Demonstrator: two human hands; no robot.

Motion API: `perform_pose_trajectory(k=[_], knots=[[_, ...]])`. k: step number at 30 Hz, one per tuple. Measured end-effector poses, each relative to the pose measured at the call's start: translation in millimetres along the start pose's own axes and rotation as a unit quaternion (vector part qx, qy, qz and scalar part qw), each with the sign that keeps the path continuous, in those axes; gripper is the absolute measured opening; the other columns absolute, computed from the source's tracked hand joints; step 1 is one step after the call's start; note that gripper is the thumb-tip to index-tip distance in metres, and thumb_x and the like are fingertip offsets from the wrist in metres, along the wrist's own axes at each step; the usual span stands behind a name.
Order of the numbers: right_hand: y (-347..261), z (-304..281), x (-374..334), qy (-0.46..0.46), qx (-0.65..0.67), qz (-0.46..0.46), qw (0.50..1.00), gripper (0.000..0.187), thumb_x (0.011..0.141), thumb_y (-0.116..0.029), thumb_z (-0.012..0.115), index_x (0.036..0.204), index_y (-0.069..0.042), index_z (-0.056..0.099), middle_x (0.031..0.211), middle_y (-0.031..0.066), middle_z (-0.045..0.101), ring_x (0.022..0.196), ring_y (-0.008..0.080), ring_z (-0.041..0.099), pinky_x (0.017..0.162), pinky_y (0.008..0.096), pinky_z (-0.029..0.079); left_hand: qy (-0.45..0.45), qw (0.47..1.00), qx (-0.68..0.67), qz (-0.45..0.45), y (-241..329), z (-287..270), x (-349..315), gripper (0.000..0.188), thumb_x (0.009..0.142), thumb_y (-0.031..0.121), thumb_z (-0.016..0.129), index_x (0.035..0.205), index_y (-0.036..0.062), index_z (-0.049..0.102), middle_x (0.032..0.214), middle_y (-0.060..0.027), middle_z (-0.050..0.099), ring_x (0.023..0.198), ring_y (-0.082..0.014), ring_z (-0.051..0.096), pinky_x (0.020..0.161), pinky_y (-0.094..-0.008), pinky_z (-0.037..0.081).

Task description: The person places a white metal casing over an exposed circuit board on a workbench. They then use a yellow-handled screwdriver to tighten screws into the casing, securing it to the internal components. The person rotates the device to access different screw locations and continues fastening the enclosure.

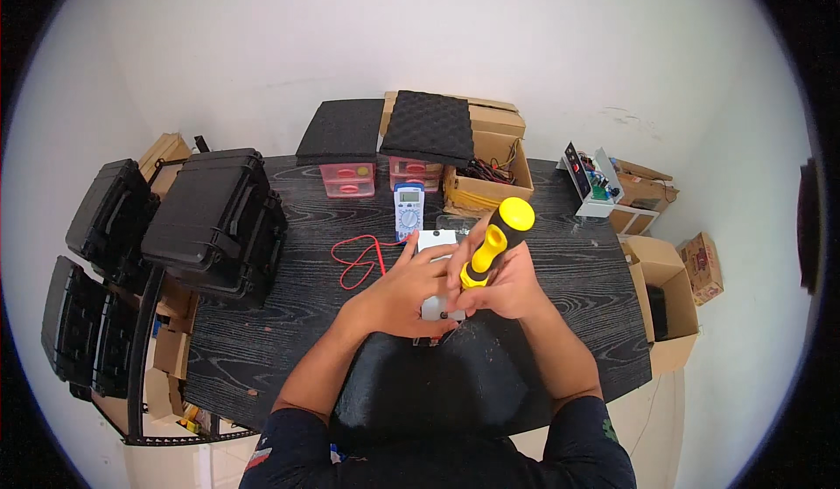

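Observation:
My right hand (509,283) grips a screwdriver (497,240) with a yellow and black handle, held upright with its tip down on a small white box (435,241) on the dark table (262,331). The box is steadied by my left hand (407,292), which lies flat across it and covers most of it. The screwdriver's tip is hidden behind my fingers. Just beyond the box lies a blue and white multimeter (409,209), with red and black leads (359,260) curling to its left.
A large black hard case (214,222) stands on the table's left end, with more black cases (96,218) beside it. At the back are foam pads (385,129), small pink drawer boxes (350,178) and an open cardboard box (490,174). Cardboard boxes (669,301) stand right.

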State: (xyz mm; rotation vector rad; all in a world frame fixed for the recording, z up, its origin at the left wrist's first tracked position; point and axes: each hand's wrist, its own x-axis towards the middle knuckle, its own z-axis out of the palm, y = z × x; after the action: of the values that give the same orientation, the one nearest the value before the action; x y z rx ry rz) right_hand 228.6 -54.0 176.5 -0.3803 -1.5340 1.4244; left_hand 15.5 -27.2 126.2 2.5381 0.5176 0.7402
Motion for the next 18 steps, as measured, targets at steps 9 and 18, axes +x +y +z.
perform_pose_trajectory(k=[9,18], knots=[[0,-6,-2,-0.030,0.044,0.025,0.998,0.047,0.098,-0.004,0.073,0.139,-0.001,0.050,0.114,0.0168,0.074,0.089,0.0228,0.077,0.069,0.0303,0.064,-0.001,1.000,0.018,0.000,-3,1,-3,0.049,0.083,0.039,0.084,0.123,0.0157,0.069,0.153,-0.0141,0.056,0.155,-0.0383,0.037,0.123,-0.0801,0.006],[3,-12,0,-0.042,0.105,0.048,0.992,0.064,0.091,0.003,0.080,0.145,-0.002,0.046,0.118,0.0181,0.074,0.093,0.0210,0.077,0.071,0.0311,0.064,0.016,0.999,0.024,0.017,-6,3,-5,0.049,0.084,0.039,0.083,0.126,0.0171,0.069,0.152,-0.0140,0.056,0.154,-0.0391,0.038,0.123,-0.0793,0.006]])
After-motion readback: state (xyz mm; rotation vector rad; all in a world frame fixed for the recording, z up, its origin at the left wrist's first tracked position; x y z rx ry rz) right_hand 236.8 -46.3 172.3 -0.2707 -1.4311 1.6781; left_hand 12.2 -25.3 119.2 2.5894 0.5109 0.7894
